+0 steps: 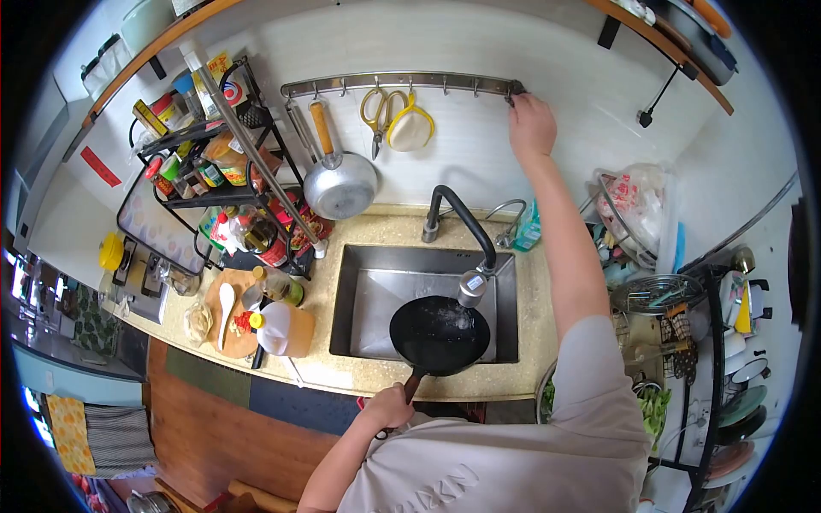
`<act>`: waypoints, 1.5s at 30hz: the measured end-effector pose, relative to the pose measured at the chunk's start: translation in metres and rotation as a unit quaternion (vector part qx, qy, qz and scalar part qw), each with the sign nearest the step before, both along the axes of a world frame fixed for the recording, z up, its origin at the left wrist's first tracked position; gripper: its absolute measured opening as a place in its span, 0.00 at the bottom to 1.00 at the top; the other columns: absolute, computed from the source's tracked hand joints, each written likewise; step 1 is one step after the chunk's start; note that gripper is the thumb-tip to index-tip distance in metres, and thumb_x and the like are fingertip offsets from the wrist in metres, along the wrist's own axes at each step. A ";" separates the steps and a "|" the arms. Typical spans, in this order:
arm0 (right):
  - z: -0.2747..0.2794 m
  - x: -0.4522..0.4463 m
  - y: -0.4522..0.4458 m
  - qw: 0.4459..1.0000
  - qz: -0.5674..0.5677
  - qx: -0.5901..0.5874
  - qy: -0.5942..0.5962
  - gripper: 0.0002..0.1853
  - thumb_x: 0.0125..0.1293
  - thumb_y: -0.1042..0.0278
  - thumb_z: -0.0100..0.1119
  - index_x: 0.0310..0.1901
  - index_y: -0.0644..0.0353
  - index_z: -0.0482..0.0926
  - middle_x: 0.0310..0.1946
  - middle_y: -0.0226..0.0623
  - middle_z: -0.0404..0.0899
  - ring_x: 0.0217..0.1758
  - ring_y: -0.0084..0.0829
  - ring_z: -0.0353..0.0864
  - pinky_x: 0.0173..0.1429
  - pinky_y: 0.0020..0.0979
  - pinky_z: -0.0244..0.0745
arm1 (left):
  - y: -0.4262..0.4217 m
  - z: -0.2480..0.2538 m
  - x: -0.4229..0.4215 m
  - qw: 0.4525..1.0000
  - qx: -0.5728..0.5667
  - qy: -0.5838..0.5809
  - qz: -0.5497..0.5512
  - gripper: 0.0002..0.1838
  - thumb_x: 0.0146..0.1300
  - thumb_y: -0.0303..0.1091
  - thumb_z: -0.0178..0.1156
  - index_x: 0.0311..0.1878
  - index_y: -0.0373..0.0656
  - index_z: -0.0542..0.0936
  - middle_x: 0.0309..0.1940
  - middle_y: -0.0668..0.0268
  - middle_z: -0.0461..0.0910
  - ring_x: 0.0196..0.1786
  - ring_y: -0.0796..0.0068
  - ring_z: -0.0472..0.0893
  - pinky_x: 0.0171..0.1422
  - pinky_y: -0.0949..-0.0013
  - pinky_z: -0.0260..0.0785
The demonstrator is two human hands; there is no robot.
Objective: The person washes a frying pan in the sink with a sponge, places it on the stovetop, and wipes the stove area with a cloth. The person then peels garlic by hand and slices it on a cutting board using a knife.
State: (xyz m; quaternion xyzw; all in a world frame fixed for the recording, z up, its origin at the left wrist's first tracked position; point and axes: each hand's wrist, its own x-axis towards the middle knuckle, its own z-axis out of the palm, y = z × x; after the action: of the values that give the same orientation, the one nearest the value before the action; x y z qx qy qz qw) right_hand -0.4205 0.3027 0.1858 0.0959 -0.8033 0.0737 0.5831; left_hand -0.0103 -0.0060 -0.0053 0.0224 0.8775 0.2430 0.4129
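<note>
My left hand [391, 405] is wrapped round the handle of a black frying pan [428, 346], which it holds tilted over the sink [363, 312]. Water from the black faucet [462, 227] runs into the pan and splashes on its surface. My right hand [532, 126] is stretched up to the right end of the metal hook rail [376, 84] on the wall. Its fingers are closed at a small dark tuft [515, 91], perhaps a steel wool scrubber, partly hidden by the hand.
A small metal pan [340, 185], scissors [376, 115] and a yellow-rimmed pad [411, 128] hang from the rail. Left of the sink are an oil jug [286, 330], a cutting board [233, 291] and a spice rack [214, 198]. A dish rack [705, 368] stands right.
</note>
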 end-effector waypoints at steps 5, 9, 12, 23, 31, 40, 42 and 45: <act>-0.013 -0.013 -0.011 0.993 -0.060 0.027 -0.099 0.12 0.61 0.67 0.61 0.47 0.53 0.84 0.45 0.35 0.82 0.46 0.39 0.80 0.46 0.41 0.78 | 0.001 0.011 -0.001 1.000 -0.015 -0.013 0.006 0.25 0.58 0.38 0.59 0.53 0.27 0.73 0.49 0.38 0.80 0.56 0.45 0.80 0.61 0.53 0.71; -0.021 -0.009 -0.017 0.990 -0.081 0.041 -0.112 0.13 0.63 0.67 0.60 0.49 0.54 0.83 0.47 0.38 0.81 0.46 0.41 0.80 0.47 0.42 0.78 | -0.001 0.010 0.000 1.000 -0.009 -0.021 0.010 0.25 0.57 0.37 0.58 0.53 0.26 0.73 0.49 0.38 0.80 0.56 0.44 0.80 0.62 0.53 0.71; -0.029 0.028 -0.019 1.000 -0.008 0.025 -0.003 0.12 0.65 0.66 0.59 0.48 0.58 0.82 0.48 0.41 0.80 0.47 0.45 0.79 0.46 0.43 0.78 | -0.005 0.001 0.003 0.999 0.022 0.021 0.013 0.26 0.55 0.38 0.60 0.49 0.23 0.72 0.43 0.33 0.79 0.51 0.40 0.80 0.56 0.52 0.73; -0.365 0.213 -0.056 0.246 0.306 -0.792 -0.466 0.10 0.69 0.56 0.58 0.47 0.47 0.79 0.31 0.32 0.79 0.27 0.21 0.74 0.24 0.21 0.65 | -0.018 0.011 -0.018 0.973 0.141 -0.088 0.162 0.19 0.55 0.32 0.59 0.44 0.24 0.73 0.28 0.48 0.82 0.28 0.59 0.84 0.32 0.61 0.75; -0.341 0.176 -0.073 0.765 0.136 -0.417 -0.471 0.29 0.75 0.44 0.44 0.30 0.63 0.77 0.21 0.44 0.74 0.29 0.37 0.74 0.35 0.39 0.69 | -0.017 -0.005 -0.031 0.912 0.244 -0.153 0.291 0.08 0.54 0.22 0.56 0.36 0.28 0.72 0.21 0.58 0.78 0.20 0.72 0.78 0.22 0.70 0.68; -0.332 0.078 -0.045 0.845 0.122 -0.120 -0.507 0.23 0.70 0.64 0.54 0.61 0.69 0.72 0.48 0.59 0.78 0.53 0.50 0.79 0.60 0.40 0.72 | -0.030 -0.001 -0.031 0.736 0.396 -0.249 0.489 0.09 0.55 0.18 0.54 0.38 0.36 0.66 0.21 0.63 0.71 0.20 0.74 0.72 0.21 0.74 0.63; -0.332 0.042 -0.047 0.817 0.225 -0.196 -0.494 0.26 0.69 0.65 0.54 0.65 0.69 0.66 0.54 0.58 0.75 0.58 0.47 0.77 0.62 0.40 0.71 | -0.035 -0.014 -0.026 0.723 0.408 -0.251 0.498 0.10 0.55 0.19 0.54 0.39 0.37 0.66 0.21 0.64 0.71 0.20 0.75 0.72 0.21 0.74 0.63; -0.335 -0.001 -0.044 0.724 0.322 -0.319 -0.520 0.30 0.68 0.67 0.56 0.69 0.68 0.62 0.64 0.55 0.69 0.65 0.43 0.73 0.66 0.39 0.69 | -0.044 -0.022 -0.012 0.682 0.444 -0.252 0.523 0.12 0.56 0.22 0.57 0.43 0.39 0.68 0.22 0.66 0.70 0.18 0.78 0.71 0.21 0.76 0.63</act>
State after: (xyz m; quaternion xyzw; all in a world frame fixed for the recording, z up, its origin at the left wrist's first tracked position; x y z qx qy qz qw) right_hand -0.4212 0.2587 -0.1496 0.1038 -0.8306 0.5470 0.0119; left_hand -0.0222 -0.0498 -0.0272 -0.3220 0.3982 0.7770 0.3660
